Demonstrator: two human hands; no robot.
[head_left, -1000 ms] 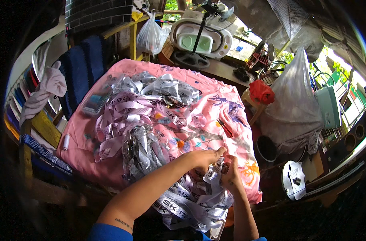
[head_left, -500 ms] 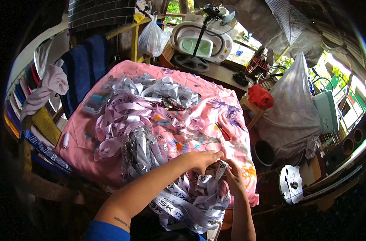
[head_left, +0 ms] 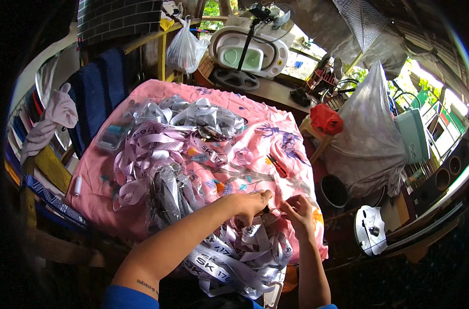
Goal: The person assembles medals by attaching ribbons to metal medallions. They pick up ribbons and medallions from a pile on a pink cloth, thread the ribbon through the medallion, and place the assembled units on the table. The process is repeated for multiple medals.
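Head cam: one left hand (head_left: 251, 206) curled over one tangled heap of shiny flat white ribbons (head_left: 219, 268) at the near edge of one wrinkly pink cloth (head_left: 265, 110), one right hand (head_left: 299, 213) bent just beside it, both bare, can't tell if either's gripping anything. Also one pinkish ribbon pile (head_left: 149, 143), one grey bundle (head_left: 170, 193) in crinkly clear plastic, one white cylindrical spool (head_left: 78, 186).

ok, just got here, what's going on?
A person has both bare hands at a tangled heap of white printed ribbons by the near edge of a pink patterned cloth. The left hand is over the top of the heap; its grip is hidden. The right hand is raised just right of it, fingers bent. More ribbons and a plastic-wrapped grey bundle lie on the cloth, farther left.
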